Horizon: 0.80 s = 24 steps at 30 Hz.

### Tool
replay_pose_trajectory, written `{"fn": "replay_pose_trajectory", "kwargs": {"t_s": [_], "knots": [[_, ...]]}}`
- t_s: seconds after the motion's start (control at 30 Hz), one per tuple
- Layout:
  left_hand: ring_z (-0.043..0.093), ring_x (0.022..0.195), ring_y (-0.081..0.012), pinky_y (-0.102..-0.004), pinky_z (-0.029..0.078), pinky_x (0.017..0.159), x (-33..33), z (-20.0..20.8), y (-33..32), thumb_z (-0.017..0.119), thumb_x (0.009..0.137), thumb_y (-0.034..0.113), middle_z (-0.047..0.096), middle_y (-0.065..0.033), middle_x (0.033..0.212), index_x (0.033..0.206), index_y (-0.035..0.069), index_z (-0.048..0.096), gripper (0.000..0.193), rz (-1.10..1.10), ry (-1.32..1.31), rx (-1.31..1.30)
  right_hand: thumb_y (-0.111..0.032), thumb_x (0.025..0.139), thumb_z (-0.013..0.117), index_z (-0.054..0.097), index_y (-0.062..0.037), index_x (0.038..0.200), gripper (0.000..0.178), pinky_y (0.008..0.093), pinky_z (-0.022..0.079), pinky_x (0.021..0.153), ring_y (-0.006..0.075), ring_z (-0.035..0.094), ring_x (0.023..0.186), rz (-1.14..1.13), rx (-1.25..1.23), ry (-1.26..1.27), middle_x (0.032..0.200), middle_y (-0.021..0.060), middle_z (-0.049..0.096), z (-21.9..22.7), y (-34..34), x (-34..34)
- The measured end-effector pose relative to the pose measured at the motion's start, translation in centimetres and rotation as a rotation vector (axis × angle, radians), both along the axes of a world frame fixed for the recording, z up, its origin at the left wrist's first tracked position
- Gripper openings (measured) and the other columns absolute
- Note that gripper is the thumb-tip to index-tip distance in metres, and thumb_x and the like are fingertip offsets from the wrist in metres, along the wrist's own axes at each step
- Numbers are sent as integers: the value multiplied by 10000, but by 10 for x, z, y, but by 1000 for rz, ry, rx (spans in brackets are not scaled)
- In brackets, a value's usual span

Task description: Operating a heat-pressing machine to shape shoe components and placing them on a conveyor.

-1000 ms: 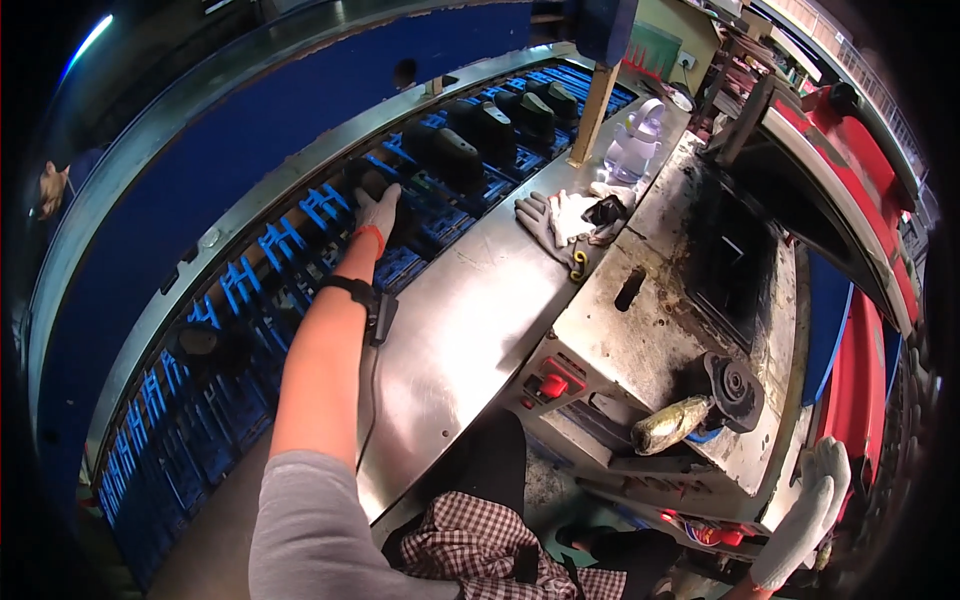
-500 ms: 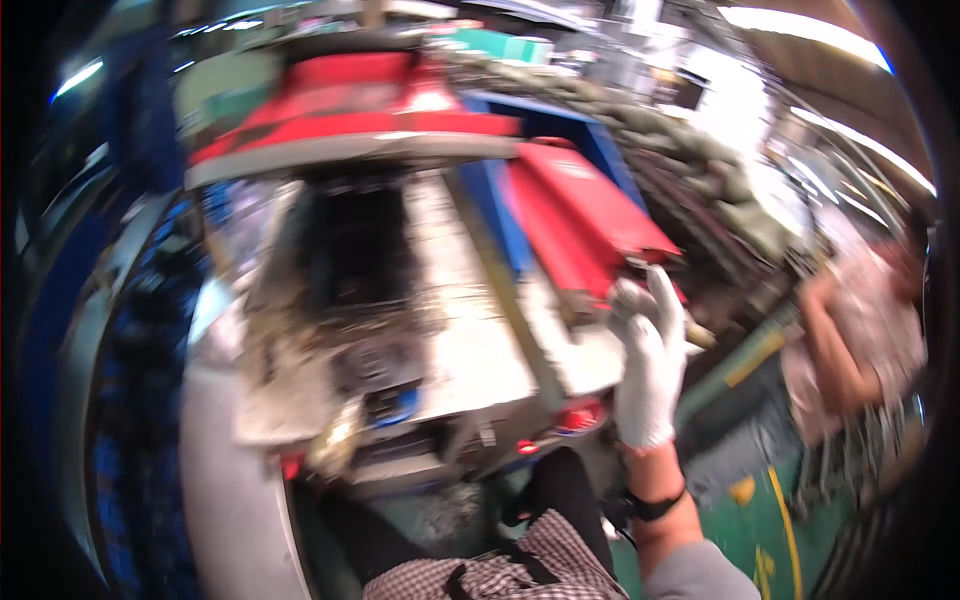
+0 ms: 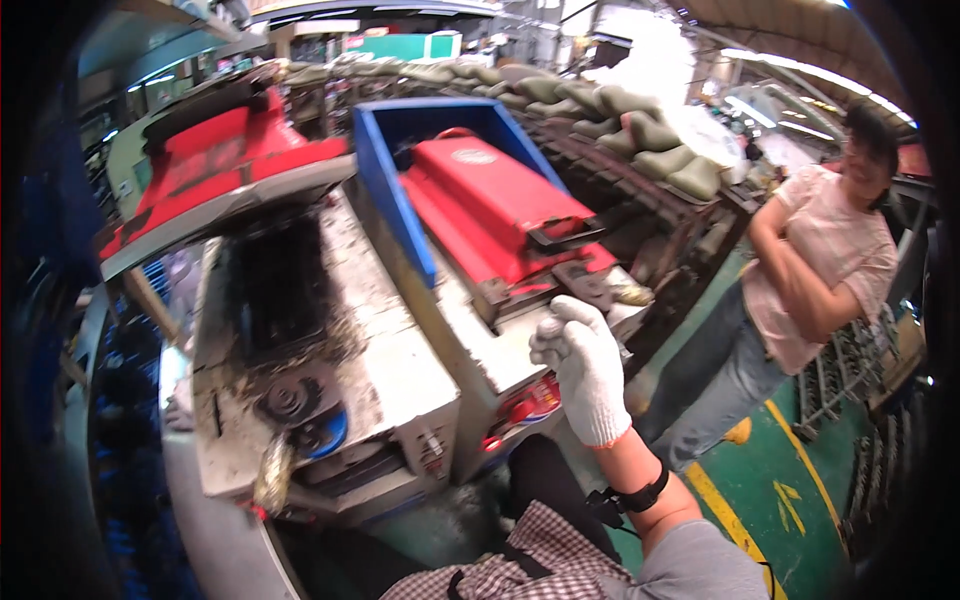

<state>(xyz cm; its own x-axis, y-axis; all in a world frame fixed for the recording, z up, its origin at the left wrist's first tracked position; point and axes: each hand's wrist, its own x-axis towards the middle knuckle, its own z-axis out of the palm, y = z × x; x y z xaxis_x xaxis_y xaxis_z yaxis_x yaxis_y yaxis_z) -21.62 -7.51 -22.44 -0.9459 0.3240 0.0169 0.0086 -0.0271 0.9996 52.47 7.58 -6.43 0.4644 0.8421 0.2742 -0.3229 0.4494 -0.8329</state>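
My right hand (image 3: 585, 372), in a white knit glove, is raised in front of the right-hand machine's front edge. Its fingers are bent inward toward the palm, and whatever lies inside them, if anything, is hidden. Just beyond it lies the red metal cover (image 3: 490, 205) with a black handle at its near end. That cover rests on a white machine top between blue side walls (image 3: 395, 190). My left hand is not in the picture. To the left, a second red lid (image 3: 235, 150) stands raised over a dark, grimy recess (image 3: 275, 295) in a white worktop (image 3: 375, 330).
A person (image 3: 820, 250) in a pale pink top stands at the right with folded arms. Olive-green boot-shaped pieces (image 3: 650, 135) line a rack behind the machines. A metal rack (image 3: 845, 375) stands on the green floor with yellow lines. A round dial-like fitting (image 3: 295, 395) sits at the left worktop's front.
The view has swung right, so the machines sit further left and the person shows more fully. My right hand's raised finger has bent in, and the hand is lower and further left in the picture.
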Motion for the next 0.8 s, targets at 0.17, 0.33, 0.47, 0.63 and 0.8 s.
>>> {"fn": "replay_pose_trajectory", "kwargs": {"t_s": [0.17,0.33,0.47,0.63,0.8], "knots": [[626,1121,-442,-670,488,959,37,1,-110,810,869,324,653,-304,1263,1310,-25,624,593,-93,-341,484,-75,1040,507,592,9,1316,301,370,550,845,217,663,891,409,-66,-294,1013,125,697,-7,7,-97],[660,1155,-379,-526,552,974,104,28,-72,709,913,391,636,-269,1338,1405,-24,545,664,-402,-248,526,-110,1056,558,485,-11,1497,458,382,544,1025,214,678,1125,1112,-134,-335,1296,161,672,23,8,-178],[624,1269,-371,-520,490,1123,184,105,14,637,923,320,587,-218,1465,1520,-14,461,706,-886,-611,652,-312,1036,595,273,16,1623,745,379,359,1210,315,454,1461,1288,40,-523,1598,259,416,36,12,-234],[626,1272,-380,-496,481,1150,268,182,79,577,922,303,586,-237,1464,1498,-61,475,689,-1166,-798,650,-472,1036,586,23,102,1629,999,367,221,1268,357,278,1563,1224,27,-658,1657,351,235,59,13,-252],[709,1149,-292,-452,572,1036,300,224,132,569,966,286,708,-201,1262,1383,-62,585,544,-1339,-495,329,-448,1013,601,151,-4,1622,877,354,538,968,236,532,1334,1081,-88,-451,1523,226,449,79,31,-218]]}}
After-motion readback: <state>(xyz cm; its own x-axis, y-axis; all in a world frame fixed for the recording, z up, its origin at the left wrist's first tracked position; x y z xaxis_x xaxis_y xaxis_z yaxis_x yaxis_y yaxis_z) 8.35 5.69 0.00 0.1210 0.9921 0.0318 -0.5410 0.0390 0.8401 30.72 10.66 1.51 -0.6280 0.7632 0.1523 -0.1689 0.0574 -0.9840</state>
